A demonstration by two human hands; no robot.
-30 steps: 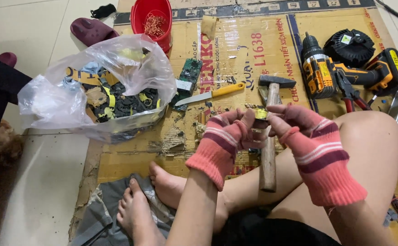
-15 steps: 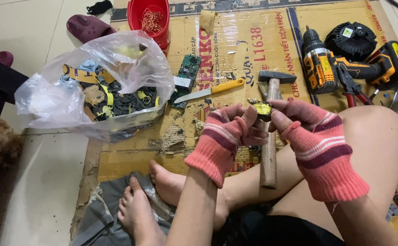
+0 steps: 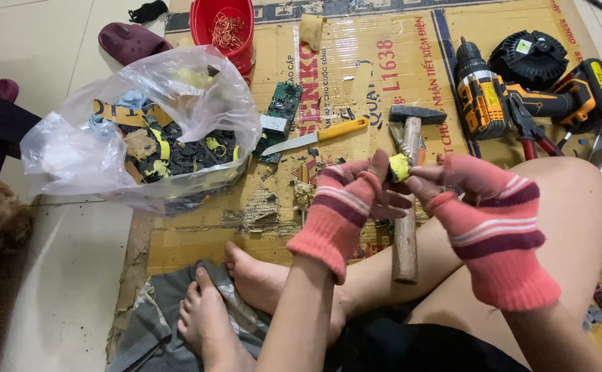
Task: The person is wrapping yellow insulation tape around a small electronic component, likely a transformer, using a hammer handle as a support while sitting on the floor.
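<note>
I sit on a pale tiled floor [image 3: 53, 275], which fills the left of the frame; flattened brown cardboard [image 3: 356, 76] covers it across the upper middle and right.

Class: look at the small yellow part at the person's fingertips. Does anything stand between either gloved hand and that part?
Nothing visible does. The left hand and right hand, both in striped fingerless gloves, pinch the small yellow part directly with bare fingertips. The hammer lies below them.

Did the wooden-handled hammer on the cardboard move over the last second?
No. The wooden-handled hammer keeps its place: head beside the yellow-handled knife, handle pointing toward the person's legs. The slight shift in frame is the head camera's.
</note>
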